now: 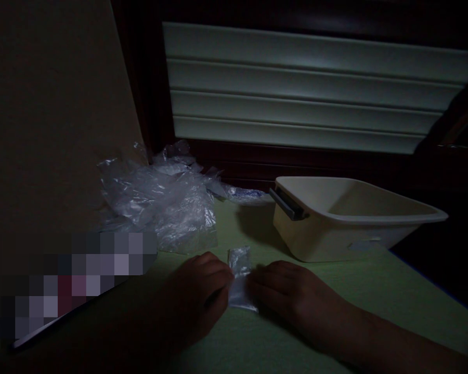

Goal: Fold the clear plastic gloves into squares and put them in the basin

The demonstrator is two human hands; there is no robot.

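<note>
A small folded clear plastic bag (pixel 239 264) lies on the green tabletop (pixel 234 343), between my two hands. My left hand (pixel 205 291) is closed with its fingers curled, the fingertips at the bag's left edge. From the other side, my right hand (pixel 286 291) has its fingers pressed together on the bag's right edge. The fingertips and the bag's edges are partly hidden in the dim light. Beyond my left hand rises a loose heap of clear plastic bags (pixel 167 202).
A cream plastic tub (pixel 320 239) with a dark handle stands on the table at the right, near its edge. Another crumpled plastic piece (pixel 245 195) lies at the back. A pixelated flat item (pixel 89 283) is on the left, by the wall (pixel 54 130). Slatted panels (pixel 296 88) stand behind.
</note>
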